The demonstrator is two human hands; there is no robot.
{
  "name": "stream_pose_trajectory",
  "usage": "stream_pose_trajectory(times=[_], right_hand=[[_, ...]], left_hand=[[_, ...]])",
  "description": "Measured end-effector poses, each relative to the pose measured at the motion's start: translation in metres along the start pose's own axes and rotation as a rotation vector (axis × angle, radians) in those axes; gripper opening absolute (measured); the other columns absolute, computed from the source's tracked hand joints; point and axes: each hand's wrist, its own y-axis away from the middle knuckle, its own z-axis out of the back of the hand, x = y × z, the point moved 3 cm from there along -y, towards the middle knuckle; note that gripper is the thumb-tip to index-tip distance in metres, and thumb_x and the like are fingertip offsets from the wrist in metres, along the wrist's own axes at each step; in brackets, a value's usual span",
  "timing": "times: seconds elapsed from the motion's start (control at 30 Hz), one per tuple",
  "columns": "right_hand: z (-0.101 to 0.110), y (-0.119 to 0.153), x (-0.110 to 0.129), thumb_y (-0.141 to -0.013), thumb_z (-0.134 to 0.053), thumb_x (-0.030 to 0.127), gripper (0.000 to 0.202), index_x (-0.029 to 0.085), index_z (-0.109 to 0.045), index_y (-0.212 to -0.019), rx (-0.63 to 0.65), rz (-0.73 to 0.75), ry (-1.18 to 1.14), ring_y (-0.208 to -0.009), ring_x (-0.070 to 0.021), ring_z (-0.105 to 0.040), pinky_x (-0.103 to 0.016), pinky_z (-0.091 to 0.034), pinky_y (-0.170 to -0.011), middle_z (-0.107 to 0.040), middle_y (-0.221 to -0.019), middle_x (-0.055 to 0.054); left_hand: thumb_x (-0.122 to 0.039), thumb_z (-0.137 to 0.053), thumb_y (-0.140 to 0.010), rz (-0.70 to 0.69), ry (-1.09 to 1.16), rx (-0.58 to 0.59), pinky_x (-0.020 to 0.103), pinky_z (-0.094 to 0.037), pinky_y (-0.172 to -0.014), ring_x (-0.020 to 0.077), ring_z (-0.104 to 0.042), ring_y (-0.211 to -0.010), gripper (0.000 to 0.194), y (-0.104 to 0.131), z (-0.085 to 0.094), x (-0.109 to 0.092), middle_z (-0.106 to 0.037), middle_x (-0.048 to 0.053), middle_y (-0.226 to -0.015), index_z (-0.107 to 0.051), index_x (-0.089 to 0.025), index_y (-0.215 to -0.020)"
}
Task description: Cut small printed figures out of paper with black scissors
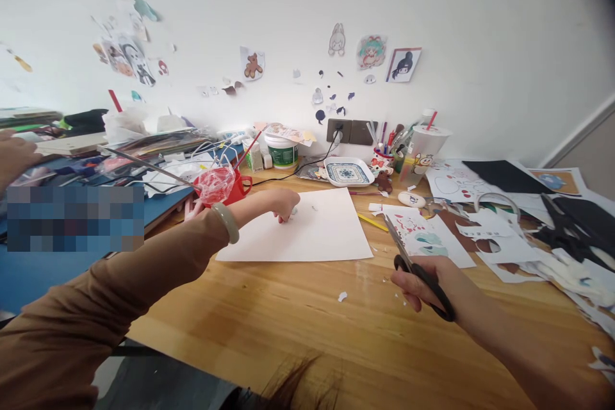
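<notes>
My left hand [286, 203] reaches over a white sheet of paper [327, 240], its fingers pinched together at a tiny pale-green paper cutout [295, 210]. Another small cutout [314, 208] lies on the sheet to the right of those fingers. Black-handled scissors [396, 235] are in my right hand [446, 275], the blades pointing away from me above the table. Beyond the blades lies a printed sheet [416, 234] with red and pale-green shapes. How far the blades are parted is hard to make out.
At the left stand a red mug [235, 189] and a blue-topped surface [120, 205] with clutter; another person's hand [16, 157] is there. A patterned tray [349, 173], a drink cup [420, 150] and a pencil [372, 222] lie beyond. Paper scraps [342, 296] dot the table.
</notes>
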Motion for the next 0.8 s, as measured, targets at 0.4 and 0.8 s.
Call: stream_pose_trajectory(times=[0.4, 0.8], right_hand=[[0.002, -0.001, -0.005, -0.075, -0.047, 0.047, 0.043, 0.019, -0.041, -0.044, -0.038, 0.012, -0.022, -0.045, -0.0113, -0.038, -0.025, -0.026, -0.046, -0.044, -0.043, 0.003], [0.024, 0.000, -0.016, -0.067, -0.051, 0.055, 0.040, 0.020, -0.048, -0.047, -0.045, -0.003, 0.361, -0.045, -0.0146, -0.043, -0.025, -0.026, -0.042, -0.051, -0.048, 0.000]], left_hand=[[-0.030, -0.049, -0.080, 0.008, 0.044, -0.061, 0.033, -0.046, -0.069, 0.0150, -0.056, -0.079, 0.024, 0.002, 0.009, 0.008, -0.058, 0.006, -0.093, -0.055, -0.013, -0.095], [-0.028, -0.042, -0.076, -0.235, 0.068, -0.460, 0.022, -0.038, -0.065, 0.0159, -0.057, -0.075, 0.025, 0.074, 0.024, -0.012, -0.065, 0.003, -0.084, -0.065, -0.021, -0.081]])
